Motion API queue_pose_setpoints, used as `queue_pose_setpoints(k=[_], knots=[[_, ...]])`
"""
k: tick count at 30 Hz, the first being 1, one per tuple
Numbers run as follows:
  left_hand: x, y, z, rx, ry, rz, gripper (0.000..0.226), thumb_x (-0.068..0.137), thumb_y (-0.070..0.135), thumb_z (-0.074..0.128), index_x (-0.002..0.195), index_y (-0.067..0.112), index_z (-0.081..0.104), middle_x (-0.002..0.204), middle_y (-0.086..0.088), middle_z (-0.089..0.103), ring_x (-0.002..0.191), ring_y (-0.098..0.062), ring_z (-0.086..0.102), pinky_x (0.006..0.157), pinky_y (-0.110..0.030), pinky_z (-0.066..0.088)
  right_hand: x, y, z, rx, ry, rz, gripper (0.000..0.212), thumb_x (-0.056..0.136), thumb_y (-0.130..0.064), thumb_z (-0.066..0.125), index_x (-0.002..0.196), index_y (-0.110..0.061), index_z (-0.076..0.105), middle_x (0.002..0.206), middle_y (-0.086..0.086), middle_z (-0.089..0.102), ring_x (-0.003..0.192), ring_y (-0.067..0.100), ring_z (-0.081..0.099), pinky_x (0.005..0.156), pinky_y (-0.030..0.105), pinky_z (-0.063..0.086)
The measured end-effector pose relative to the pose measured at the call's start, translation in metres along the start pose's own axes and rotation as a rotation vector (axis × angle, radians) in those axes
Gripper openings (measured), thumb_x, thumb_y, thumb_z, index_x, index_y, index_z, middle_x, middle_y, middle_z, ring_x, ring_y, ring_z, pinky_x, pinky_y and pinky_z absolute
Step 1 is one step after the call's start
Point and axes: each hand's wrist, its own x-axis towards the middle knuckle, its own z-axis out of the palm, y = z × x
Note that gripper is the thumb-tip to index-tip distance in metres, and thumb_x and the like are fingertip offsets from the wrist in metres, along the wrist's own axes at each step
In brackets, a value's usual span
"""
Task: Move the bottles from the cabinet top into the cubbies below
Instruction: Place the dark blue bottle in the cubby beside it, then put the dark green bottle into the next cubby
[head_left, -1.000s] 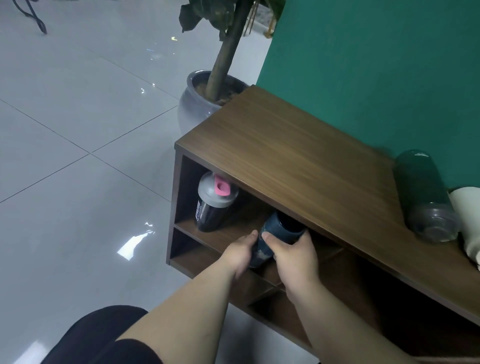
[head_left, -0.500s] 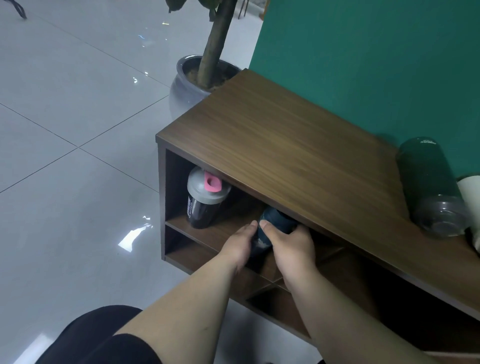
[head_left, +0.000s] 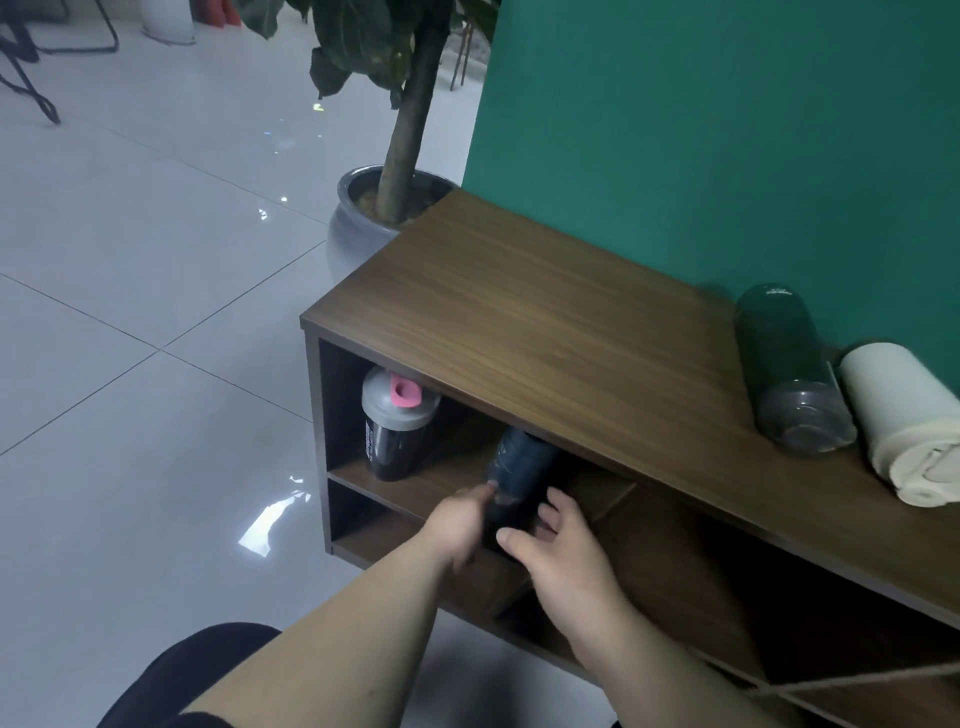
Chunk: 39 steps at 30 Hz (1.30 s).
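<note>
A dark blue bottle (head_left: 521, 466) stands in the upper cubby of the wooden cabinet (head_left: 545, 322), its top hidden under the cabinet top. My left hand (head_left: 460, 525) is at its lower left, thumb tip touching it. My right hand (head_left: 563, 553) is at its lower right with fingers spread, loose around the base. A black shaker with a grey lid and pink cap (head_left: 396, 431) stands to the left in the same cubby. On the cabinet top at the right lie a dark green bottle (head_left: 789, 369) and a cream bottle (head_left: 909, 421).
A grey pot with a tree (head_left: 363, 218) stands at the cabinet's far left end. The green wall (head_left: 727, 130) backs the cabinet. Glossy tiled floor (head_left: 156, 312) lies to the left. Lower cubbies (head_left: 395, 530) sit beneath the shelf. A thin cord (head_left: 857, 686) crosses the bottom right.
Both hands gripped the blue bottle before; now the right hand's fingers have spread and both hands have drawn back a little. The bottle stands further inside the cubby. The view has tilted up.
</note>
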Motion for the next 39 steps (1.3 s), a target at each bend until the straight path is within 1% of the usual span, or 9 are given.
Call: queue_pose_setpoints(k=[4, 10, 12, 17, 21, 25, 30, 34, 39], knots=[[-0.033, -0.007, 0.004, 0.019, -0.032, 0.004, 0.035, 0.102, 0.028, 0.054, 0.13, 0.008, 0.061, 0.089, 0.0, 0.063, 0.074, -0.012, 0.059, 0.06, -0.027, 0.044, -0.053, -0.013, -0.031, 0.012, -0.141, -0.013, 0.051, 0.09, -0.012, 0.071, 0.138, -0.017, 0.055, 0.132, 0.002, 0.064, 0.109, 0.007, 0.064, 0.094, 0.031, 0.051], [-0.068, -0.017, 0.016, 0.108, -0.071, 0.071, 0.017, 0.1, 0.031, 0.059, 0.109, 0.018, 0.065, 0.107, -0.01, 0.07, 0.098, -0.027, 0.066, 0.071, -0.03, 0.043, -0.09, -0.055, -0.108, 0.029, 0.189, -0.335, 0.016, 0.089, -0.011, 0.071, 0.096, -0.025, 0.073, 0.091, -0.003, 0.078, 0.087, 0.011, 0.074, 0.087, 0.041, 0.059], [-0.082, -0.019, 0.022, 0.123, -0.087, 0.082, 0.014, 0.1, 0.029, 0.06, 0.109, 0.02, 0.066, 0.105, -0.008, 0.068, 0.095, -0.026, 0.063, 0.07, -0.031, 0.041, -0.088, -0.068, -0.139, -0.061, 0.39, -0.455, 0.011, 0.087, -0.019, 0.073, 0.094, -0.028, 0.072, 0.093, -0.009, 0.075, 0.089, 0.005, 0.069, 0.088, 0.036, 0.055], [-0.097, -0.026, 0.037, 0.185, -0.158, 0.117, 0.015, 0.1, 0.017, 0.061, 0.114, 0.015, 0.067, 0.096, -0.009, 0.07, 0.085, -0.023, 0.066, 0.066, -0.023, 0.051, -0.045, -0.093, -0.196, -0.496, 0.641, -0.464, 0.074, 0.08, -0.042, 0.073, 0.145, -0.024, 0.044, 0.15, 0.002, 0.041, 0.14, 0.023, 0.038, 0.113, 0.04, 0.035], [-0.097, -0.022, 0.056, 0.174, -0.231, 0.117, 0.02, 0.093, 0.013, 0.069, 0.112, 0.008, 0.067, 0.092, -0.011, 0.067, 0.073, -0.015, 0.063, 0.052, -0.011, 0.049, -0.003, -0.095, -0.21, -0.652, 0.571, -0.338, 0.097, 0.076, -0.051, 0.073, 0.156, -0.025, 0.025, 0.16, 0.007, 0.027, 0.143, 0.032, 0.035, 0.11, 0.046, 0.04], [-0.089, -0.021, 0.075, 0.165, -0.277, 0.092, 0.033, 0.072, 0.026, 0.067, 0.102, 0.014, 0.072, 0.09, -0.006, 0.073, 0.075, -0.013, 0.065, 0.063, -0.018, 0.05, 0.02, -0.091, -0.211, -0.821, 0.579, -0.284, 0.09, 0.079, -0.051, 0.07, 0.153, -0.025, 0.026, 0.157, 0.01, 0.03, 0.13, 0.04, 0.05, 0.105, 0.049, 0.045], [-0.092, -0.021, 0.092, 0.221, -0.348, 0.055, 0.011, 0.093, 0.015, 0.067, 0.103, 0.012, 0.069, 0.089, -0.003, 0.073, 0.079, -0.017, 0.065, 0.071, -0.021, 0.053, -0.005, -0.081, -0.211, -0.844, 0.592, -0.39, 0.071, 0.086, -0.039, 0.062, 0.151, -0.025, 0.037, 0.159, 0.008, 0.035, 0.129, 0.036, 0.053, 0.107, 0.046, 0.042], [-0.089, -0.022, 0.099, 0.264, -0.333, 0.028, 0.014, 0.098, 0.017, 0.061, 0.108, 0.011, 0.067, 0.09, 0.0, 0.074, 0.078, -0.014, 0.066, 0.069, -0.026, 0.047, -0.069, -0.078, -0.206, -0.553, 0.577, -0.535, 0.068, 0.08, -0.04, 0.066, 0.145, -0.031, 0.045, 0.15, -0.007, 0.049, 0.129, 0.02, 0.054, 0.106, 0.04, 0.045], [-0.083, -0.031, 0.117, 0.111, -0.248, -0.026, 0.024, 0.103, 0.026, 0.05, 0.114, 0.016, 0.068, 0.1, -0.003, 0.077, 0.09, -0.022, 0.07, 0.078, -0.031, 0.048, -0.158, -0.063, -0.214, -0.122, 0.529, -0.572, 0.063, 0.076, -0.038, 0.072, 0.13, -0.054, 0.044, 0.11, -0.035, 0.058, 0.102, -0.003, 0.058, 0.091, 0.027, 0.044]])
